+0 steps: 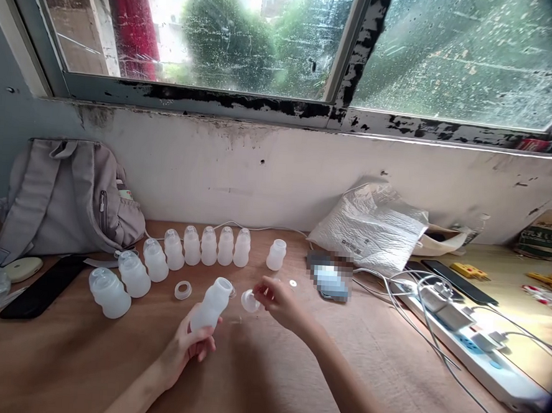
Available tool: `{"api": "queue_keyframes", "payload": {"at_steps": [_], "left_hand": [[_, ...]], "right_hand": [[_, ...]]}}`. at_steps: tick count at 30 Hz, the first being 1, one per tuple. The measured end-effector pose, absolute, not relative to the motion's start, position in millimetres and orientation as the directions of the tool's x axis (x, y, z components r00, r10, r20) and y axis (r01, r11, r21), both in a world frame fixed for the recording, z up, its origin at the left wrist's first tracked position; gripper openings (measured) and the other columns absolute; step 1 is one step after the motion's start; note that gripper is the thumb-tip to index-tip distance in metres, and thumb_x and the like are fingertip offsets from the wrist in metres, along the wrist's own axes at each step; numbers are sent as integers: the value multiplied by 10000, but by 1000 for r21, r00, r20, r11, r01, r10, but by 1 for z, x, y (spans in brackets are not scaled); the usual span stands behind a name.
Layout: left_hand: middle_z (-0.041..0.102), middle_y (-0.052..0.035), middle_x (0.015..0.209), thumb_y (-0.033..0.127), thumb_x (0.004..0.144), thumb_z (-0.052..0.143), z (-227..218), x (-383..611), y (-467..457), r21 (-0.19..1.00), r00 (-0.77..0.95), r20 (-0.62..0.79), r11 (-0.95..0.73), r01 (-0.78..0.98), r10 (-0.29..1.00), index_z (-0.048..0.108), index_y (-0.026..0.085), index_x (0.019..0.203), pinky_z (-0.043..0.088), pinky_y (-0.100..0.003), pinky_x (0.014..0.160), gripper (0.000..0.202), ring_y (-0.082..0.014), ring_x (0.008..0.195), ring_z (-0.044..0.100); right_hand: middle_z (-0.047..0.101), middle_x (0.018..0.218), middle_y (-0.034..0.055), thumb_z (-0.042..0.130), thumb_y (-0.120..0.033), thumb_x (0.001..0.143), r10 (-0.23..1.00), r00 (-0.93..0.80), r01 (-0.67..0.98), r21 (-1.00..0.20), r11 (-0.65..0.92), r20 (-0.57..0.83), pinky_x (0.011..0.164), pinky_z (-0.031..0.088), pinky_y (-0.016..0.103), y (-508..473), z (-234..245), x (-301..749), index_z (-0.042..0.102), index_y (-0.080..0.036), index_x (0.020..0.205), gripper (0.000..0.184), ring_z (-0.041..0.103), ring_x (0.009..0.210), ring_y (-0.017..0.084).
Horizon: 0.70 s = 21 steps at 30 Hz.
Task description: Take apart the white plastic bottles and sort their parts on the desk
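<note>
My left hand (194, 338) is wrapped round the lower part of a frosted white baby bottle (213, 302). The bottle tilts to the right and its mouth is uncovered. Just right of that mouth, my right hand (274, 298) pinches a small clear plastic cap (250, 301) by its edge. A small clear piece, partly hidden, lies behind the held bottle. To the left on the table is a translucent collar ring (183, 290). Beyond my right hand stands another open baby bottle (277, 255), and near it lies a small white disc (292, 283).
Several capped bottles (173, 250) stand in a curved row at the back left. A grey backpack (70, 200) leans on the wall beside a black phone (44, 287). To the right are a silver bag (373, 225), another phone (330, 281) and a white power strip (477, 349) with trailing cables.
</note>
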<state>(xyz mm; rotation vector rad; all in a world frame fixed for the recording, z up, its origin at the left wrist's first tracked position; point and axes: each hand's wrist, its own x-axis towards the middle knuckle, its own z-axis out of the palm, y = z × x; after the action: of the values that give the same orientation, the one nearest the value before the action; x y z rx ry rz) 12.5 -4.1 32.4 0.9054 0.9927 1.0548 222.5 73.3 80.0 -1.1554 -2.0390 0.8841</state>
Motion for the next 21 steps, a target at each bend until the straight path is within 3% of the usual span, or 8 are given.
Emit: {"api": "queue_keyframes", "payload": {"at_steps": [5,10,15,18,21], "left_hand": [[493,33,713,340,652,623,29,18,-3,979,23,-146,147,-141,989,391,214,1027,346,-187,429,458,-95,566,491],[495,25,747,382,652,620,18,19,0,999,-87,-53,54,6,995,345,215,1035,351,-183,409,501,-91,536,475],[514,-49,951,376,656,623,6,18,1,971,-142,158,-127,205,977,379,206,1029,451,-252,621,477,-158,770,536],[485,-83,1056,375,687,598,3,20,-2,962,-140,180,-144,233,974,348,212,1086,463,-274,654,498,-180,839,542],[368,-125,1219,336,682,614,2,23,-3,949,-170,259,-217,229,951,243,241,1207,478,-306,691,650,-203,925,537]], "right_hand": [[581,624,-11,549,-108,672,800,-596,560,-674,482,76,487,351,216,68,53,214,586,-214,709,118,501,553,122],[553,735,-3,562,-326,740,867,-449,598,-649,470,215,560,387,251,60,71,211,537,-247,927,205,500,607,130],[523,779,21,508,-404,778,856,-450,504,-719,479,255,558,405,246,50,92,202,564,-211,804,203,487,614,121],[516,774,21,497,-324,799,845,-456,482,-721,498,279,561,410,242,44,91,196,551,-202,736,148,496,626,123],[519,801,26,454,-234,824,817,-440,486,-666,566,373,594,413,245,43,89,195,526,-203,749,108,504,659,128]]}}
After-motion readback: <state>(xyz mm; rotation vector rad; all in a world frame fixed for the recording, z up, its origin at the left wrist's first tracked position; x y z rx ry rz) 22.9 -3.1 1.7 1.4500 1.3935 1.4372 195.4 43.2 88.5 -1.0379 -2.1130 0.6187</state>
